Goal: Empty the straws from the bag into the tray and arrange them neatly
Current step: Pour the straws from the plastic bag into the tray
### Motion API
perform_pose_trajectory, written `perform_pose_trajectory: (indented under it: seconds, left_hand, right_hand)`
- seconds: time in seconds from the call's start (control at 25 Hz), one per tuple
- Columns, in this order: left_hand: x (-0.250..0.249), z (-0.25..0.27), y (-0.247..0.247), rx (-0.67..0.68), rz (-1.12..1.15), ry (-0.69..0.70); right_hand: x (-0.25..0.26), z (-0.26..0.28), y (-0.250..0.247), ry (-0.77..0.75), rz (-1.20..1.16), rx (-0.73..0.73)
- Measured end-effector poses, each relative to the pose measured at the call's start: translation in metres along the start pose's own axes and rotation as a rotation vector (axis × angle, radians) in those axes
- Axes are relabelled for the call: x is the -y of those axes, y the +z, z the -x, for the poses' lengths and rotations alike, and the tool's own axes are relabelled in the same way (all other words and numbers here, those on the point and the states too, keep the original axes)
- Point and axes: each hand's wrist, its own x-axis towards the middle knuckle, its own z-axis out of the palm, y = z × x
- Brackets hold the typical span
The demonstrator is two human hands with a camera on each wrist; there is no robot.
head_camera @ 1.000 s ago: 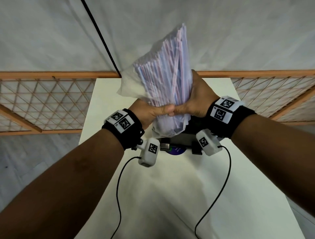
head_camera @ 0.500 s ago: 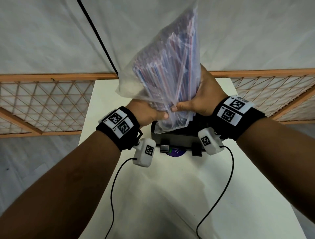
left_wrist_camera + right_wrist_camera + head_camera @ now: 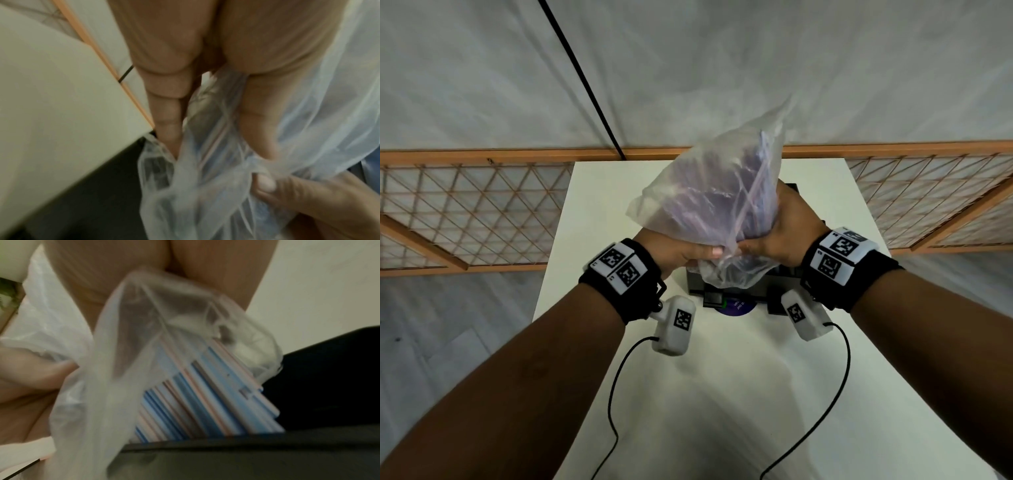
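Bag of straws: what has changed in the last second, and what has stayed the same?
The bag has sunk lower toward the tray, and straws now slide out of its mouth into it. Left hand and right hand still grip the bag; the tray has not moved.

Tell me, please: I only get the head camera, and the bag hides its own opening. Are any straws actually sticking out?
Observer: Yes. In the right wrist view, blue and pink straws stick out of the open mouth of the bag.
Visitor: Are they over the tray?
Observer: Their lower ends drop out of sight behind the near rim of the black tray.
Visitor: What is the left hand doing?
Observer: In the left wrist view, its fingers pinch bunched plastic of the bag.
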Motion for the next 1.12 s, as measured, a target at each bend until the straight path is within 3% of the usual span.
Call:
perform_pose_trajectory:
  seconds: [0.16,0.32,0.48,0.56,0.76,1.0,1.12]
  left_hand:
    - [-0.01,0.003,-0.02,-0.027,0.074,0.213]
    - [-0.011,0.002,-0.004,-0.039,0.232,0.254]
    - [-0.005,-0.007,0.004,-0.114,0.145,0.212]
    - [0.0,-0.009,-0.001,-0.114,-0.004,0.18]
    - [-0.002,-0.014,-0.001,-0.157,-0.337,0.279]
    - [-0.006,-0.018,0.003,-0.37,-0.358,0.438]
    - [-0.004,-0.017,0.007,-0.361,-0.353,0.436]
  right_hand:
    - [0.008,0.003,-0.01,0.007,0.011,0.011]
    - [0.017,-0.003,0.001,-0.035,0.025,0.07]
    - [0.016,-0.009,0.012,-0.06,0.082,0.044]
    - [0.018,-0.011,0.012,-0.068,0.115,0.029]
    - [0.034,-0.012,0.008,-0.109,0.092,0.039]
    - [0.054,-0.016,0.006,-0.145,0.073,0.135]
    - [0.054,-0.014,0.008,-0.157,0.044,0.152]
